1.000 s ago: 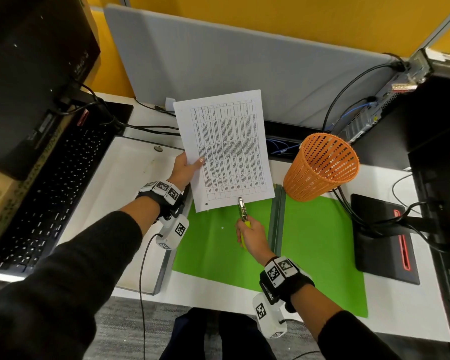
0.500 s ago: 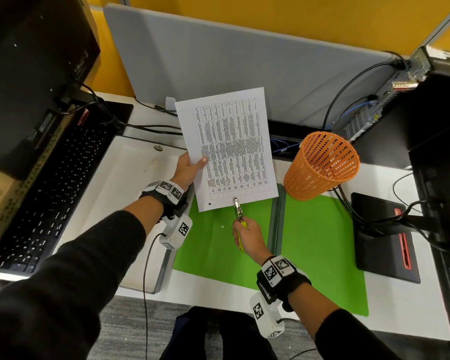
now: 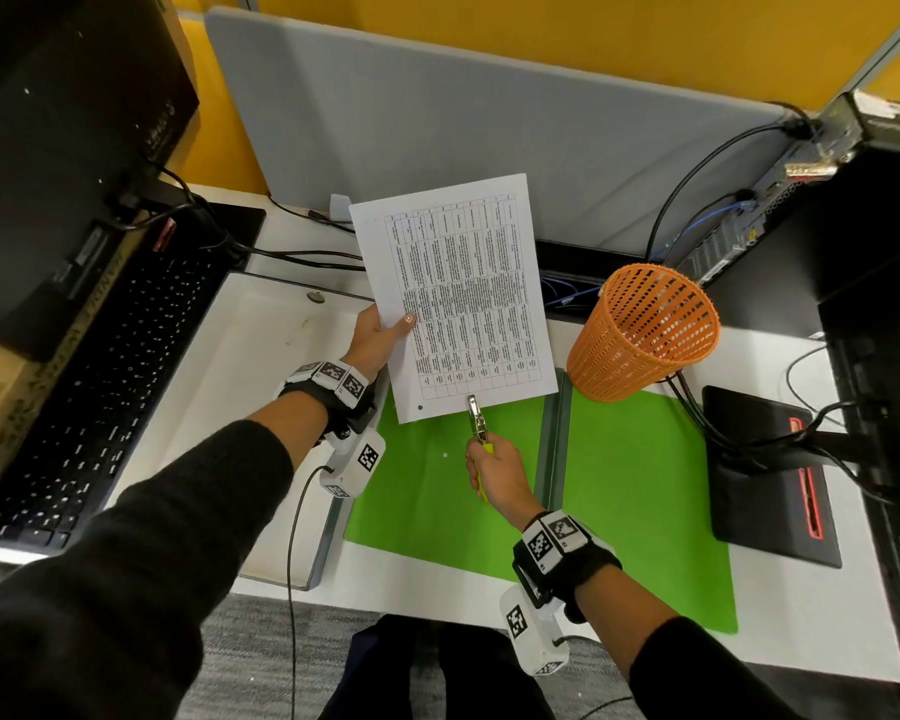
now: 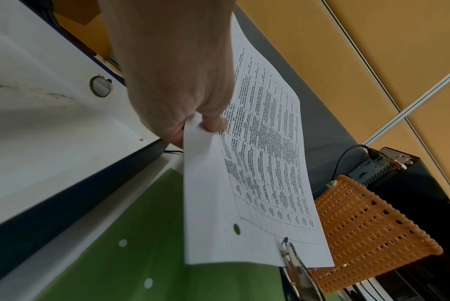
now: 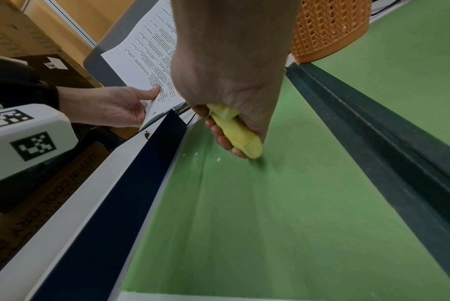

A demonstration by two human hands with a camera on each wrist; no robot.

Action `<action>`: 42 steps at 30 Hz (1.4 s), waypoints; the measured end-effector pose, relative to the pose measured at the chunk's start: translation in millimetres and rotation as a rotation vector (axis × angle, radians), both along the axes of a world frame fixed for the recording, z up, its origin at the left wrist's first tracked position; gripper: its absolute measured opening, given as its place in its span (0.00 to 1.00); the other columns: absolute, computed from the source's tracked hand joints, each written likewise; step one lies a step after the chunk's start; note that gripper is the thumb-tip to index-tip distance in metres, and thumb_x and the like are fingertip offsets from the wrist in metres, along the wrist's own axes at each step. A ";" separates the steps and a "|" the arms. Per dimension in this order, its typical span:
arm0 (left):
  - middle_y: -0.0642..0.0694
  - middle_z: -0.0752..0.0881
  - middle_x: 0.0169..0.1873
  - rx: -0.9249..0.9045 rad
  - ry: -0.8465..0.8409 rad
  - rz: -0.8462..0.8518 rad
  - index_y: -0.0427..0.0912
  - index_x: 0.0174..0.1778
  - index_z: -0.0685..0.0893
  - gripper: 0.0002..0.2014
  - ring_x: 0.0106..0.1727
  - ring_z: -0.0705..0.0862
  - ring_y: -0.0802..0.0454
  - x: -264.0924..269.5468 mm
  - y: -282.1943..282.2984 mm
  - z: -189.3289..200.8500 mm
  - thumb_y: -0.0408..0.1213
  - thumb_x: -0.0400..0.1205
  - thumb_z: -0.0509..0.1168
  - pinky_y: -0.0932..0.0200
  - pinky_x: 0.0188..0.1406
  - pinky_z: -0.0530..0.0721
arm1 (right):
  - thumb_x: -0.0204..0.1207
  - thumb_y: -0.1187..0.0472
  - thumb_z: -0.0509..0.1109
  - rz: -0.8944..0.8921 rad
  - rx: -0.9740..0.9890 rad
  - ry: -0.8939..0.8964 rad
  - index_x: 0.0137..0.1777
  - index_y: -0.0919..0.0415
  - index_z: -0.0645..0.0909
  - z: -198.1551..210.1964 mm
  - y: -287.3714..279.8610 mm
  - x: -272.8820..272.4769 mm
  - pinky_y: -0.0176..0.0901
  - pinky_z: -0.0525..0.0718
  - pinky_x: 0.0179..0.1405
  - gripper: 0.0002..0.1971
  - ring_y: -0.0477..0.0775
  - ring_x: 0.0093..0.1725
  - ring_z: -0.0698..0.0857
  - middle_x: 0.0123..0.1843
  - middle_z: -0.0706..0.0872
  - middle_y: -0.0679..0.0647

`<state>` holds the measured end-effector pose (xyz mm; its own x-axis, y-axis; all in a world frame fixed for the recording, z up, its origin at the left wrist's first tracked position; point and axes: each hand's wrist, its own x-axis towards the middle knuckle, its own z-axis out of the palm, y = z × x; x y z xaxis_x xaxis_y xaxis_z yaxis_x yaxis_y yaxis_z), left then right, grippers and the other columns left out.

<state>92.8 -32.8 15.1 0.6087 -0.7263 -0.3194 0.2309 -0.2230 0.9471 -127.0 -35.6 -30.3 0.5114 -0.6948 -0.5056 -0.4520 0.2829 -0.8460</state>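
Note:
My left hand point(image 3: 380, 335) pinches a printed sheet of paper point(image 3: 463, 293) by its left edge and holds it up over the desk; the thumb lies on the printed side point(image 4: 213, 124). One round hole point(image 4: 236, 229) is punched near the sheet's lower left corner. My right hand point(image 3: 494, 470) grips the yellow handles point(image 5: 234, 132) of a metal hole punch point(image 3: 475, 415). The punch's jaws straddle the sheet's bottom edge, right of the hole point(image 4: 286, 250). Both are above an open green folder point(image 3: 437, 485).
An orange mesh basket point(image 3: 640, 335) stands right of the sheet. A white tray point(image 3: 240, 387) and black keyboard point(image 3: 100, 376) lie left. Cables and a black stand point(image 3: 765, 470) sit at the right. Small white paper dots point(image 4: 148, 283) lie on the folder. A grey partition point(image 3: 489, 122) runs behind.
The sheet and both hands have shifted slightly left and up together. The punch has stayed at the sheet's bottom edge.

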 end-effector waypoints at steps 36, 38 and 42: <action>0.32 0.79 0.68 -0.003 0.021 0.001 0.30 0.72 0.73 0.20 0.62 0.81 0.43 -4.7 1.6 -0.6 0.25 0.83 0.62 0.50 0.59 0.80 | 0.75 0.72 0.61 0.016 -0.068 -0.001 0.57 0.51 0.64 2.6 4.7 -4.8 0.38 0.78 0.21 0.17 0.56 0.28 0.80 0.40 0.82 0.63; 0.31 0.79 0.68 0.003 0.012 0.002 0.29 0.72 0.73 0.20 0.63 0.81 0.42 -3.7 2.0 -0.4 0.25 0.83 0.62 0.50 0.59 0.80 | 0.76 0.71 0.62 -0.003 -0.076 -0.048 0.61 0.44 0.62 7.0 4.5 -5.1 0.34 0.78 0.20 0.23 0.58 0.31 0.81 0.50 0.82 0.66; 0.32 0.79 0.68 0.006 0.009 0.005 0.30 0.71 0.73 0.20 0.66 0.80 0.38 -3.3 2.6 1.4 0.26 0.83 0.62 0.51 0.59 0.80 | 0.77 0.71 0.62 0.027 -0.108 -0.118 0.68 0.36 0.62 9.7 4.4 -4.8 0.29 0.77 0.20 0.30 0.59 0.34 0.79 0.46 0.78 0.69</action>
